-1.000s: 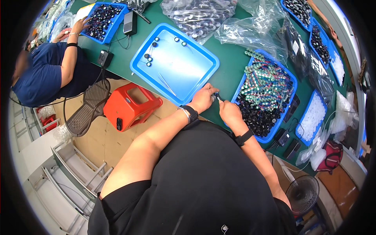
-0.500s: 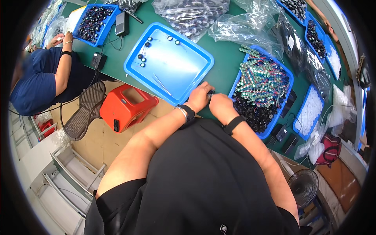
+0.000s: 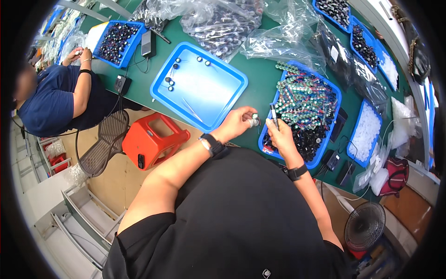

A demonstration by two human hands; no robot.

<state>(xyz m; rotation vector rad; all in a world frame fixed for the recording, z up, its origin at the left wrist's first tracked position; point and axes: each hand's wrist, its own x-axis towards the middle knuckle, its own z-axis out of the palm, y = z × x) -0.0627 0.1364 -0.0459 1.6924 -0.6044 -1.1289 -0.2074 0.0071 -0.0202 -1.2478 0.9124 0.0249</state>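
Note:
My left hand (image 3: 236,123) pinches a small round part (image 3: 254,117) with a shiny greenish face and a thin wire. My right hand (image 3: 284,140) grips a dark pen-shaped tool (image 3: 274,115) with a pale band, its end pointing away from me. To the left lies a shallow blue tray (image 3: 200,88) holding several small round black parts with wires and a pair of thin metal tweezers (image 3: 191,109). Just beyond my right hand, a deeper blue bin (image 3: 340,100) is filled with greenish round pieces in rows (image 3: 304,95), with red and blue wires, and loose black parts (image 3: 309,143).
Clear plastic bags of round parts (image 3: 223,21) lie at the back. On the right sits a blue bin of white pieces (image 3: 365,130). A red stool (image 3: 155,135) stands left of me, and a co-worker in blue (image 3: 60,100) works further left. A fan (image 3: 365,225) is at lower right.
My hands have moved apart. The pen-shaped tool now shows upright in my right hand, which has shifted right, and the round part shows in my left fingertips. The view has shifted slightly.

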